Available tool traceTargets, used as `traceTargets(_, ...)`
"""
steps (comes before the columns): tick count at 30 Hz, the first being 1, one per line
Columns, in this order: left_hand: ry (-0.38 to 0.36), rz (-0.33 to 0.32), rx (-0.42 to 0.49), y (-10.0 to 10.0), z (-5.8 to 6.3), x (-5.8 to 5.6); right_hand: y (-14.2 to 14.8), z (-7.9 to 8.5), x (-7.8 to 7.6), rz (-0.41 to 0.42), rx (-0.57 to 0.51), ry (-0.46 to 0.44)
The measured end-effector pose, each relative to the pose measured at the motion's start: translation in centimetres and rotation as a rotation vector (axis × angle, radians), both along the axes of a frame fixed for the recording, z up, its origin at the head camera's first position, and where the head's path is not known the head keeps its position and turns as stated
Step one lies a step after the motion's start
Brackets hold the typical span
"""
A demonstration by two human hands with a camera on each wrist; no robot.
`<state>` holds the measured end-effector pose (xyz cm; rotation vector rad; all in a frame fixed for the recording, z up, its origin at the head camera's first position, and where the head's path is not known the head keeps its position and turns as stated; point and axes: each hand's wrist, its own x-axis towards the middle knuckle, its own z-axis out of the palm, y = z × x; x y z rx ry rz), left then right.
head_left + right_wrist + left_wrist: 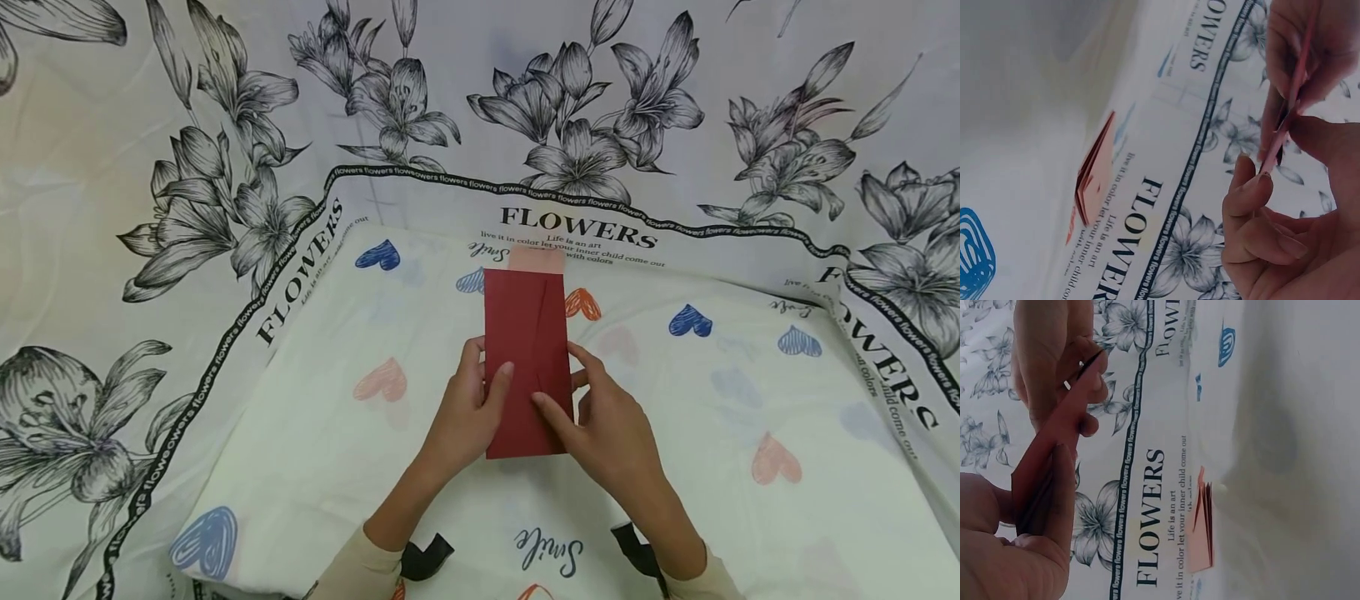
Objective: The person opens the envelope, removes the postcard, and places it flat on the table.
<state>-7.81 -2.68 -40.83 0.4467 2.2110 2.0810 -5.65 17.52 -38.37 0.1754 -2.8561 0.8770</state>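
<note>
A red folded paper [521, 321], a tall rectangle with a crease running down its face, is held up between both hands. On its left edge my left hand [467, 410] pinches it, thumb over the front and fingers behind. My right hand [613, 421] grips the lower right edge, with the thumb lying on the front face. Both wrist views show the red paper [1054, 434] nearly edge-on, its layers slightly parted. Beyond it lies a pink folded paper [537, 259], partly hidden by the red one in the head view; its stacked layers show from the side in the wrist views.
A white cloth [300, 467] printed with hearts, flowers and lettering covers the low flat surface and the area around it. Dark straps [427, 557] are at both wrists, beside beige sleeves [352, 575].
</note>
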Motion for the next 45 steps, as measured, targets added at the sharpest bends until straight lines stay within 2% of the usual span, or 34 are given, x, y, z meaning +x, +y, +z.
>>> traceTargets(6, 0.011, 0.009, -0.017, 0.1, -0.1, 0.7, 0.1, -0.4, 0.5, 0.024, 0.016, 0.012)
traceTargets(13, -0.031, -0.021, 0.035, -0.1, -0.4, 0.8, 1.7, -0.6, 2.3, 0.042, -0.165, -0.042)
traceTargets(19, -0.055, -0.065, 0.082, 0.0, -0.5, 0.7, 2.7, -0.7, 3.4, -0.036, -0.233, 0.043)
traceTargets(24, -0.072, -0.071, 0.099, -0.1, -0.6, 0.6, 2.7, -1.3, 3.7, -0.092, -0.322, 0.087)
traceTargets(29, -0.102, -0.098, 0.157, -0.2, -0.7, 0.5, 2.5, -2.0, 3.7, -0.143, -0.421, 0.179)
traceTargets(32, -0.101, -0.106, 0.176, -0.2, -0.6, 0.5, 2.2, -2.1, 3.5, -0.162, -0.397, 0.23)
traceTargets(35, -0.096, -0.104, 0.191, -0.1, -0.4, 0.6, 1.8, -2.0, 3.4, -0.181, -0.359, 0.243)
traceTargets(39, -0.069, -0.112, 0.165, 0.1, -0.2, 1.2, 1.3, -1.9, 3.3, -0.22, -0.373, 0.198)
traceTargets(45, -0.01, -0.145, 0.044, 0.4, -0.4, 2.1, 0.4, -1.9, 3.1, -0.246, -0.442, 0.105)
